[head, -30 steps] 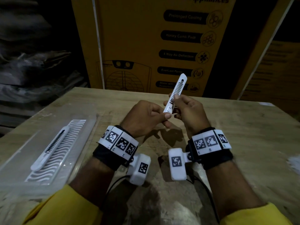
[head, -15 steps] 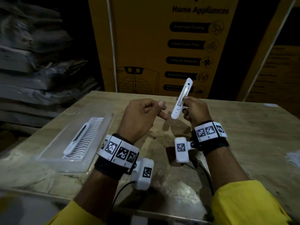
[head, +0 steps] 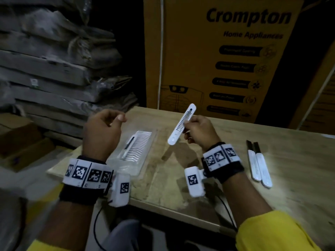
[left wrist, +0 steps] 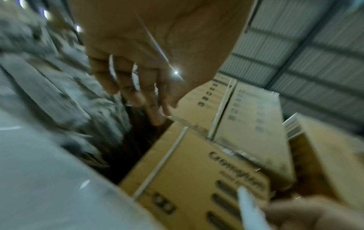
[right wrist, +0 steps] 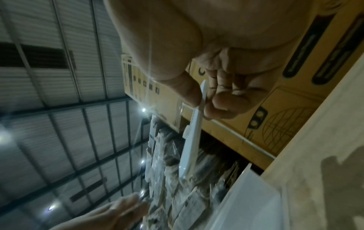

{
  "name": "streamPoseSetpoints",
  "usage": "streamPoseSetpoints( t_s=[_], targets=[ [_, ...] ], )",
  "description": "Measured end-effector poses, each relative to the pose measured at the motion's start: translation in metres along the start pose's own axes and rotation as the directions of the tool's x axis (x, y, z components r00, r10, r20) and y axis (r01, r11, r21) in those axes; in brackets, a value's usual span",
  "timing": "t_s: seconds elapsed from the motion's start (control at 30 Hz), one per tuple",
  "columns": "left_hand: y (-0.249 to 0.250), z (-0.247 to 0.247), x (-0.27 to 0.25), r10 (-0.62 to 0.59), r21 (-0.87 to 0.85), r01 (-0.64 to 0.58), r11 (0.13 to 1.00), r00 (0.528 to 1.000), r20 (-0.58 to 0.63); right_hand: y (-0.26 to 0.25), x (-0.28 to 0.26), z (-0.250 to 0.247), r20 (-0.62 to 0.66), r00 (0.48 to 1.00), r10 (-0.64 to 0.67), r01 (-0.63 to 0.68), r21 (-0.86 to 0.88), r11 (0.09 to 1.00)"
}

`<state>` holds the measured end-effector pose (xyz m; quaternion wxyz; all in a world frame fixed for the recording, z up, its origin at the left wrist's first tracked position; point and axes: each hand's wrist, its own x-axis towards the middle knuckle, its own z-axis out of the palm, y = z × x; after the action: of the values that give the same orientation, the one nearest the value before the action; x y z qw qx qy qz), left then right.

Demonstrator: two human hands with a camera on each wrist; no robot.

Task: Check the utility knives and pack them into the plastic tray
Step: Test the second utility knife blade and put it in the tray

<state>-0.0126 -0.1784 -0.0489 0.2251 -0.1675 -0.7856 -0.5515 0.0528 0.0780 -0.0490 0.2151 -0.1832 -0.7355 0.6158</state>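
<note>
Left hand (head: pixel 101 131): frame centre-left, fingers loosely curled, nothing held.
Plastic tray (head: pixel 145 165): just right of it, one utility knife already inside (head: pixel 129 145).
Held knife (head: pixel 182 124): frame centre, long axis tilted, tip toward upper right.
Right hand (head: pixel 199 132): thumb and fingers pinch knife mid-body.
Tray lies lower left of held knife; judgement: right hand carries it leftward.
Two more knives (head: pixel 258 165): far right on table (head: pixel 299 178).
</note>
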Motion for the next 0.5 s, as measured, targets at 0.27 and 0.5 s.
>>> streamPoseSetpoints(
  t_s=[0.27, 0.5],
  targets=[
    [-0.055, -0.002, 0.003, -0.318, 0.361, 0.210, 0.909, 0.907, 0.275, -0.015, -0.009, 0.099, 0.152, 0.987, -0.054, 0.098, -0.301, 0.949],
    [-0.066, -0.001, 0.004, -0.355, 0.321, 0.235, 0.917, 0.849, 0.391, -0.002, -0.009, 0.139, 0.170, 0.985, -0.027, 0.137, -0.680, 0.720]
  ],
)
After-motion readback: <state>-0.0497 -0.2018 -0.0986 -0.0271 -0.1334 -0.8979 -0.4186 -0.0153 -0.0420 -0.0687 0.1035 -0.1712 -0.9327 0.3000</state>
